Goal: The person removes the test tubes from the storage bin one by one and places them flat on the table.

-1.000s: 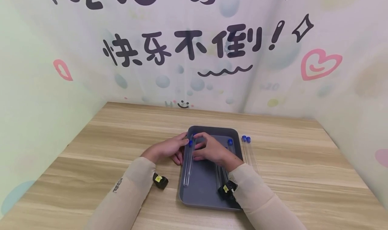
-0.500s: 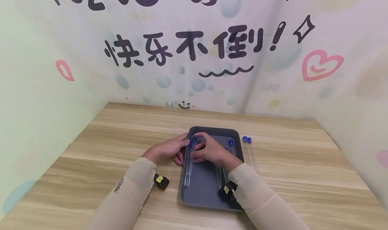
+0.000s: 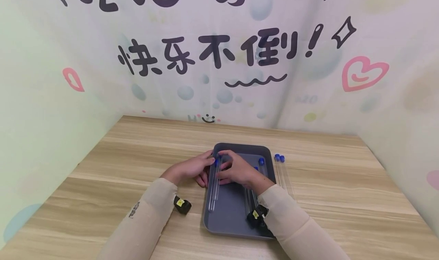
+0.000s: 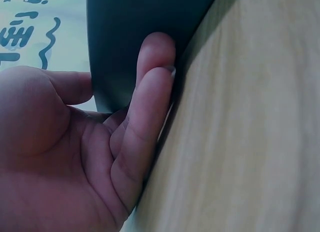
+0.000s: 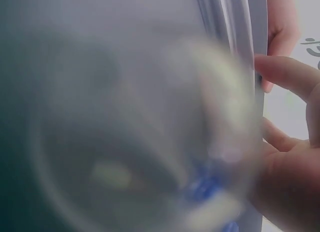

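A dark grey tray lies on the table. Along its left wall lie clear test tubes with blue caps, side by side. My right hand reaches into the tray, its thumb and bent fingers at the upper part of these tubes; in the right wrist view a fingertip meets a tube's side. At the tray's left wall, my left hand has its thumb over the rim and its other fingers along the outside, low by the tabletop. More capped tubes lie in the tray's right side, partly under my right wrist.
Two blue-capped tubes lie on the table just right of the tray. A black wrist camera hangs at my left cuff, another over the tray. Behind the wooden table stands a printed wall sheet.
The head view has shifted very slightly. Both hands keep their places; the tubes under my right hand have shifted slightly against each other.
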